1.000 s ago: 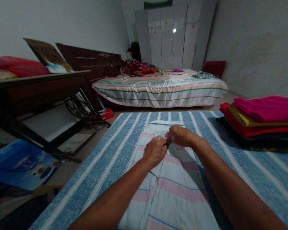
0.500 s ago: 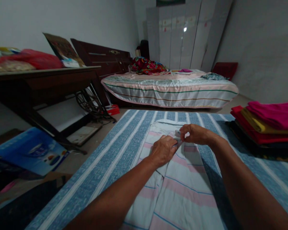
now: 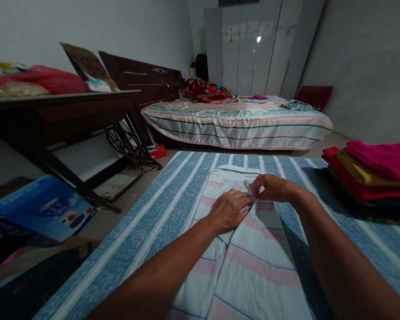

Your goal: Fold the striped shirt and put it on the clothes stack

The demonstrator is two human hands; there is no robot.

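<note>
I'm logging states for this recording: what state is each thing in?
Garment: laid out lengthwise, bunched near its far end
Left hand: resting on garment
Right hand: pinching garment
Stack: folded cloths, piled
Quilt: bunched up
Bedspread: draped, edge hanging down
Wardrobe: doors look shut

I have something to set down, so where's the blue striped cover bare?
Bare cover lies between its left edge and the striped garment, beyond the left forearm. Another patch lies between the right forearm and the folded stack. It is crowded on the garment's upper part, where the left hand rests and the right hand has its grip on fabric.
</note>
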